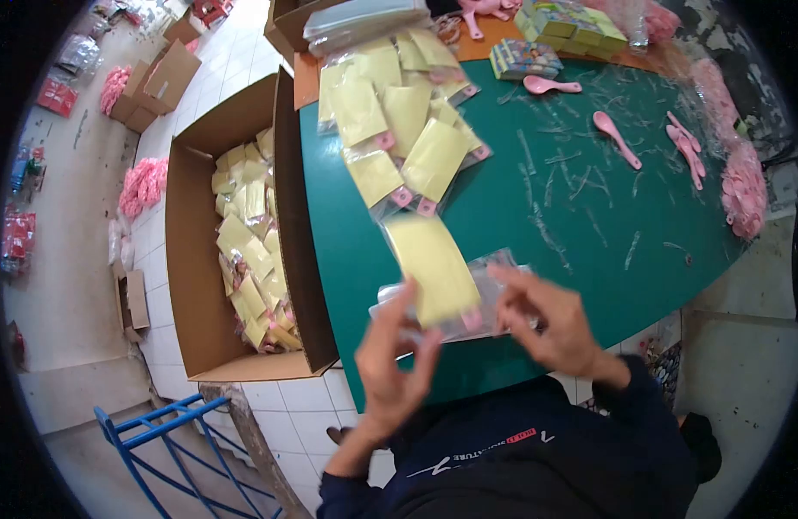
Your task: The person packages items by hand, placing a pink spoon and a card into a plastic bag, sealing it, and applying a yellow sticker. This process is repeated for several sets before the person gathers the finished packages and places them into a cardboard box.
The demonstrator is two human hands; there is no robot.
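Observation:
A yellow card in a clear plastic bag [435,268], with a pink spoon handle showing at its lower end, lies between my hands, blurred by motion. My left hand [390,359] is at the packet's left edge, thumb and fingers apart. On the other side, my right hand [550,324] has its index finger stretched toward the clear bags and its other fingers loosely bent; no firm grip shows. Under the packet are clear plastic bags [494,259] near the table's front edge. Just beyond it, finished-looking packets with yellow cards [373,104] overlap in a pile.
Left of the green table [572,225] stands a cardboard box [187,285] holding many similar packets. Pink spoons [618,140], plastic scraps and small printed boxes [524,60] lie on the table. Pink bundles [745,190] line its right edge. A blue metal frame [157,428] stands lower left.

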